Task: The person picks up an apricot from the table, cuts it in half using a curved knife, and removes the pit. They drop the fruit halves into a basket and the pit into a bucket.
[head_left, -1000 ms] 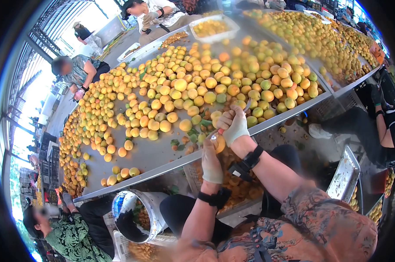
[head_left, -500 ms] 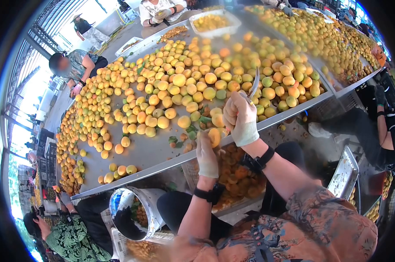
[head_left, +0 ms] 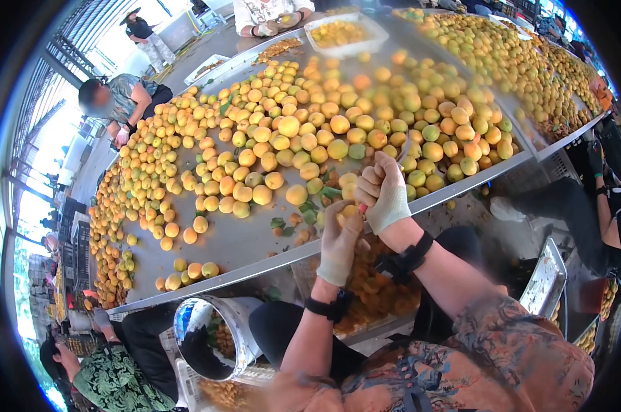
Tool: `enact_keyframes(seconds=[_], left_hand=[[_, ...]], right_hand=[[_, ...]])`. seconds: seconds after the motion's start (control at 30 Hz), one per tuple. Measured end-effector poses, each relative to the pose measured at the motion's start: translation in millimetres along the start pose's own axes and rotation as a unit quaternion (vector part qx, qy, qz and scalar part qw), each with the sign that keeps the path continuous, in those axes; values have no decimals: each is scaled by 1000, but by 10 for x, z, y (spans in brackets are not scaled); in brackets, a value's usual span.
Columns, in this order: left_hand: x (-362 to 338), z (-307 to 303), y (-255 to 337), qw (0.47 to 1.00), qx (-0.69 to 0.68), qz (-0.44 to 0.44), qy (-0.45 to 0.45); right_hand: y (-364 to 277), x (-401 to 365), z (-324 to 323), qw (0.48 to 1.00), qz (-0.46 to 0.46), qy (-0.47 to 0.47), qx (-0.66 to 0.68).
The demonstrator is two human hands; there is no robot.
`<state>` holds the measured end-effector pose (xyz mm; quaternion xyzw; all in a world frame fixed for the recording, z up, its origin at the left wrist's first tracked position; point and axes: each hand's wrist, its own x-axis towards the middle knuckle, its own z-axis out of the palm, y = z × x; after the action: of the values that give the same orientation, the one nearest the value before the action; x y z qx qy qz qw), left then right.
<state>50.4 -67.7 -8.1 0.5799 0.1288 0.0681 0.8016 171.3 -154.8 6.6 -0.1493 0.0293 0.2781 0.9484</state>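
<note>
My gloved right hand (head_left: 384,193) is closed around a curved knife (head_left: 407,147). Its thin blade points up and away over the fruit, and a bit of red, apparently its handle, shows below the fist. Just beside it, my gloved left hand (head_left: 338,244) grips an apricot (head_left: 349,211), largely covered by the fingers. Both hands are close together above the near rim of a metal table (head_left: 255,237) heaped with apricots (head_left: 288,126). Green leaves (head_left: 309,209) and small scraps lie near my left hand.
Below the rim, a crate of opened apricots (head_left: 389,288) sits between my knees. A white bucket (head_left: 238,329) stands to the left, and a metal tray (head_left: 542,278) to the right. Across the table is a white tub (head_left: 376,42) of fruit. Other people sit around the table.
My left hand has turned and come up against my right, its fingers now covering most of the apricot. My right hand has tilted, so the blade shows less clearly. The whole view has shifted slightly.
</note>
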Motion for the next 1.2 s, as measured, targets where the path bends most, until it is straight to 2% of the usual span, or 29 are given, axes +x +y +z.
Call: enact_keyframes(seconds=[0.03, 0.1, 0.13, 0.2, 0.23, 0.27, 0.3, 0.33, 0.37, 0.4, 0.43, 0.5, 0.57, 0.63, 0.67, 0.7, 0.73, 0.77, 0.83, 0.87, 0.9, 0.93, 0.97, 1.03, 1.07, 1.1, 1.13, 1.2], left_hand=[[1, -8, -22, 1000, 0, 0, -1], [22, 13, -65, 998, 56, 28, -28], [62, 5, -58, 999, 23, 38, -15], [96, -42, 34, 999, 30, 17, -2], [96, -63, 104, 999, 36, -2, 16], [111, -61, 166, 996, 61, -6, 58], [164, -131, 156, 996, 60, -4, 62], [223, -231, 129, 994, 61, -17, 90], [268, -304, 109, 991, 61, -30, 116], [278, -252, 176, 985, 41, 0, 170], [320, -296, 199, 984, 40, 2, 173], [374, -463, 224, 975, 19, -81, 208], [397, -549, 292, 979, 45, -93, 175], [382, -478, 497, 962, 159, -196, 104], [377, -493, 454, 962, 160, -194, 106], [373, -507, 348, 971, 171, -137, 90], [336, -486, 298, 977, 183, -80, 73], [280, -471, 253, 977, 185, -78, 74], [140, -416, 246, 958, 286, -19, 11], [63, -392, 269, 955, 290, -41, -55], [-24, -346, 319, 947, 291, -64, -121], [-106, -286, 380, 941, 296, -28, -164], [-123, -245, 484, 939, 299, -25, -166], [-131, -261, 686, 927, 366, -39, -75], [-23, -424, 589, 947, 319, 6, -48], [47, -521, 692, 940, 341, 13, -21], [101, -563, 880, 931, 361, -49, 17], [297, -974, 908, 926, 370, -27, 66]], right_hand=[[40, 84, -82, 1000, -1, 0, 0], [45, 170, -109, 996, 1, -26, 85], [11, 162, -49, 996, -4, -25, 86], [-34, 140, 106, 995, 19, 89, 40], [-47, 194, 71, 995, 20, 87, 42], [-93, 270, -4, 998, -20, 60, 14], [-119, 299, 18, 998, -59, 32, -15], [-135, 286, 27, 994, -70, 45, -75], [-100, 273, 37, 994, -67, 44, -75], [-61, 249, 47, 984, -54, 62, -156], [-32, 217, 57, 967, -42, 79, -237], [-8, 78, 153, 967, -22, 49, -251], [3, -45, 357, 923, 4, 40, -382], [-4, -38, 230, 926, 0, 50, -373], [-40, -27, 150, 943, 26, 59, -327], [-43, -4, 92, 956, 51, 69, -281], [-4, 11, 72, 917, -38, 83, -388], [-5, 5, 62, 918, -39, 81, -386], [-45, -14, 74, 884, -45, 124, -448], [-98, -64, 88, 907, 11, 132, -399], [-110, -76, 59, 909, 9, 131, -397], [-115, -73, 17, 916, 39, 132, -378], [-136, -75, -5, 922, 68, 132, -359], [-197, -135, 69, 911, 83, 112, -388], [-199, -163, 137, 898, 93, 102, -418], [-222, -173, 168, 884, 101, 94, -446], [-233, -131, 91, 881, 118, 75, -451], [-228, -132, 114, 872, 122, 86, -465]])
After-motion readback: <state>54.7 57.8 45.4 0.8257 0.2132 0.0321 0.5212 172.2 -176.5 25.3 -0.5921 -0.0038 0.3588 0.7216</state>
